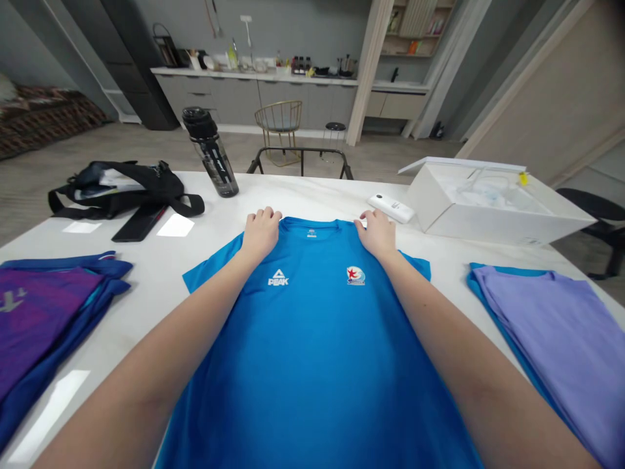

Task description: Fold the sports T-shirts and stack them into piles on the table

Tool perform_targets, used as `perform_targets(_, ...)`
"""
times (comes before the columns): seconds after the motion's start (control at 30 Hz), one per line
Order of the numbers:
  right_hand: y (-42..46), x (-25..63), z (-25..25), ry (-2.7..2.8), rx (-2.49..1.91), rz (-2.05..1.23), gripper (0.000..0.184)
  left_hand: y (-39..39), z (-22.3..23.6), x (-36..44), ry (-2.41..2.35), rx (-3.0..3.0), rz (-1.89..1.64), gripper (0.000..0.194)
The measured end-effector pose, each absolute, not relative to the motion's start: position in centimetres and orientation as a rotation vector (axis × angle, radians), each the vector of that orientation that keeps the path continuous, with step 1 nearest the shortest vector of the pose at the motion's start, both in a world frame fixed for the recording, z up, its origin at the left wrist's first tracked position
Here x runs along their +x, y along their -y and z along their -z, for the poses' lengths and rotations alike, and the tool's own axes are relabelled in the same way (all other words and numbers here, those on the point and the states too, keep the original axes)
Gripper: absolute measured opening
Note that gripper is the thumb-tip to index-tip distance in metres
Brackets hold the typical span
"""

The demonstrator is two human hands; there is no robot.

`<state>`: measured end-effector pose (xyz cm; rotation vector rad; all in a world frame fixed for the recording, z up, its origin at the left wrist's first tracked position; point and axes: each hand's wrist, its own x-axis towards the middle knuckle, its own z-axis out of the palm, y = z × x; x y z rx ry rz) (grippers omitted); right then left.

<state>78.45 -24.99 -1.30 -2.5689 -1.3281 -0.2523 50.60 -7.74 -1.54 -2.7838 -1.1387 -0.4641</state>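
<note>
A bright blue sports T-shirt (317, 339) lies flat and face up on the white table (146, 273), its collar at the far end. My left hand (261, 231) rests on the shirt's left shoulder with its fingers curled over the top edge. My right hand (378, 231) does the same at the right shoulder, pinching the fabric beside the collar. Both forearms stretch out over the shirt.
Folded purple and blue shirts (43, 312) lie at the left; a lilac shirt on a blue one (556, 332) at the right. Behind are a black bag (122, 189), a dark water bottle (212, 153), a white remote-like object (390, 208) and an open white box (488, 202).
</note>
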Motion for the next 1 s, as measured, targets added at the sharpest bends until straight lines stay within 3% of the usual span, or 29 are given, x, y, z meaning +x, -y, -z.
perform_targets(0.23, 34.3, 83.5, 1.4, 1.201, -2.643, -0.231, 0.042, 6.9, 3.2, 44.1, 1.607, -2.861, 0.486, 0.042)
perform_targets(0.67, 39.5, 81.8, 1.7, 1.187, -2.898, 0.082, 0.041, 8.3, 2.6, 36.3, 1.847, -2.526, 0.12, 0.056)
perform_targets(0.83, 39.8, 84.2, 1.0, 1.195, -2.938, 0.176, 0.041, 6.6, 2.0, 35.0, 1.914, -2.5, 0.139, 0.066)
perform_targets(1.0, 39.6, 85.1, 0.6, 1.215, -2.964, 0.191, 0.037, 5.2, 1.4, 34.2, 1.87, -2.475, 0.109, 0.059)
